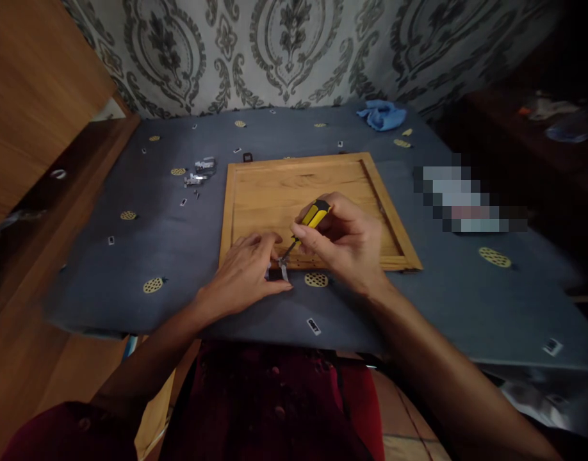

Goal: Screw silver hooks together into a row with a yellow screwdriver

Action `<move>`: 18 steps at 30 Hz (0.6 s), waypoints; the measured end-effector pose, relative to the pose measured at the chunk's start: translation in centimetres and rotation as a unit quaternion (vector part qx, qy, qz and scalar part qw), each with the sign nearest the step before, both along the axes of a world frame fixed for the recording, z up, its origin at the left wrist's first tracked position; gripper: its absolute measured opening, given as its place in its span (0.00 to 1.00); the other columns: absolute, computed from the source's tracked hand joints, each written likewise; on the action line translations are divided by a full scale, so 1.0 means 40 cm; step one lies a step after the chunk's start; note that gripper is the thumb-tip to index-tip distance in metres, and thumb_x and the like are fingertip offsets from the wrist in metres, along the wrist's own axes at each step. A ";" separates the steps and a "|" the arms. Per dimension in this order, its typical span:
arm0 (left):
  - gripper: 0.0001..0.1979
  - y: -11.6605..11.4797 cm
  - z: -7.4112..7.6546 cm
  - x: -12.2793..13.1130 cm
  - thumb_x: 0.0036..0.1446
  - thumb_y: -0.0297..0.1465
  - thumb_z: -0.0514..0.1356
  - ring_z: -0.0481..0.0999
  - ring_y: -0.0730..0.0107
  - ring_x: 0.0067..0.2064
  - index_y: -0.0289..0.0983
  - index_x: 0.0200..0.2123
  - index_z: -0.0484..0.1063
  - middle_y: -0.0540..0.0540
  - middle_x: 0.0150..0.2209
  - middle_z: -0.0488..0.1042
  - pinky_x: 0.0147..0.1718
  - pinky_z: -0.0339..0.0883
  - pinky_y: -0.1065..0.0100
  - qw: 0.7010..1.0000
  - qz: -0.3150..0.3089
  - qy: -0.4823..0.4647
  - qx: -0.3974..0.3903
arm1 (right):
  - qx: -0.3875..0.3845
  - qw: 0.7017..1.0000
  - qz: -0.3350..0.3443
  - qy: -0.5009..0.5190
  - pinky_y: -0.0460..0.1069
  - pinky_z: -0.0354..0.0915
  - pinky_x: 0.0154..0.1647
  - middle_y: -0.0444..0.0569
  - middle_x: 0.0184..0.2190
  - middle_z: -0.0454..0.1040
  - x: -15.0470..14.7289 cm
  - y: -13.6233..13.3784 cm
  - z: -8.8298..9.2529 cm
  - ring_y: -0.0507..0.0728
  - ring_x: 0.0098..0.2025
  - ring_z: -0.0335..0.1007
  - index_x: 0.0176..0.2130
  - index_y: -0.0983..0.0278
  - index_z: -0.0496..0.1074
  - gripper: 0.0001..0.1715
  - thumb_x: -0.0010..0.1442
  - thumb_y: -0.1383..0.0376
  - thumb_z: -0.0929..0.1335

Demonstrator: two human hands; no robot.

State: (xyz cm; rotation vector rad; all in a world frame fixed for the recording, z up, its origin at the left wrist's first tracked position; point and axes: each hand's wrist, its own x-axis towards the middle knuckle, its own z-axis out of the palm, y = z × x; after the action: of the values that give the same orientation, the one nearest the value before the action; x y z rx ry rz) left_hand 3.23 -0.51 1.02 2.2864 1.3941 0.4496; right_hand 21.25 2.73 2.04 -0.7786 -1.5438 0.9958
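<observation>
A square wooden panel with a raised frame (255, 168) lies flat on a table covered by a grey-blue patterned cloth (169, 250). My right hand (346, 240) is closed round a yellow-and-black screwdriver (312, 218), its tip pointing down at the panel's near edge. My left hand (246, 272) pinches a small metal hinge (278, 270) against that near edge, right under the screwdriver tip.
A small heap of metal hardware (200, 173) lies on the cloth left of the panel. A crumpled blue rag (381, 115) sits at the far right by the patterned wall. A wooden cabinet (29, 96) stands at the left. A blurred item (467, 198) lies at the right.
</observation>
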 end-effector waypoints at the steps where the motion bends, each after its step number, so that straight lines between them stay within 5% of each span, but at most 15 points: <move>1: 0.27 0.000 0.000 0.000 0.50 0.35 0.74 0.76 0.50 0.48 0.40 0.45 0.63 0.45 0.43 0.76 0.48 0.68 0.51 1.000 0.000 -0.001 -0.002 | -0.010 1.000 0.018 -0.001 0.46 0.64 0.22 0.41 0.28 0.69 0.003 0.001 0.004 0.48 0.24 0.65 0.31 0.61 0.70 0.18 0.55 0.56 0.78; 9: 0.25 0.002 -0.002 0.001 0.49 0.35 0.74 0.76 0.51 0.48 0.40 0.42 0.62 0.46 0.42 0.76 0.48 0.68 0.51 1.000 -0.001 -0.011 -0.002 | 0.005 0.997 0.072 -0.026 0.45 0.65 0.25 0.41 0.26 0.70 0.022 0.011 0.021 0.48 0.25 0.67 0.33 0.62 0.74 0.15 0.57 0.55 0.77; 18: 0.29 0.000 -0.008 0.000 0.50 0.38 0.74 0.75 0.49 0.49 0.39 0.49 0.63 0.42 0.46 0.75 0.49 0.69 0.50 1.000 0.006 0.012 0.007 | 0.111 0.991 -0.072 0.018 0.44 0.62 0.22 0.38 0.25 0.67 -0.019 -0.007 -0.020 0.47 0.23 0.62 0.30 0.60 0.66 0.19 0.54 0.63 0.79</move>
State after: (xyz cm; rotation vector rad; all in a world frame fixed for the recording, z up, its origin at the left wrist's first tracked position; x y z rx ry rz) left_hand 3.24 -0.51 0.69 2.3034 1.4204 0.4393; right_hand 20.50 2.44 1.23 -0.7003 -1.5148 0.7145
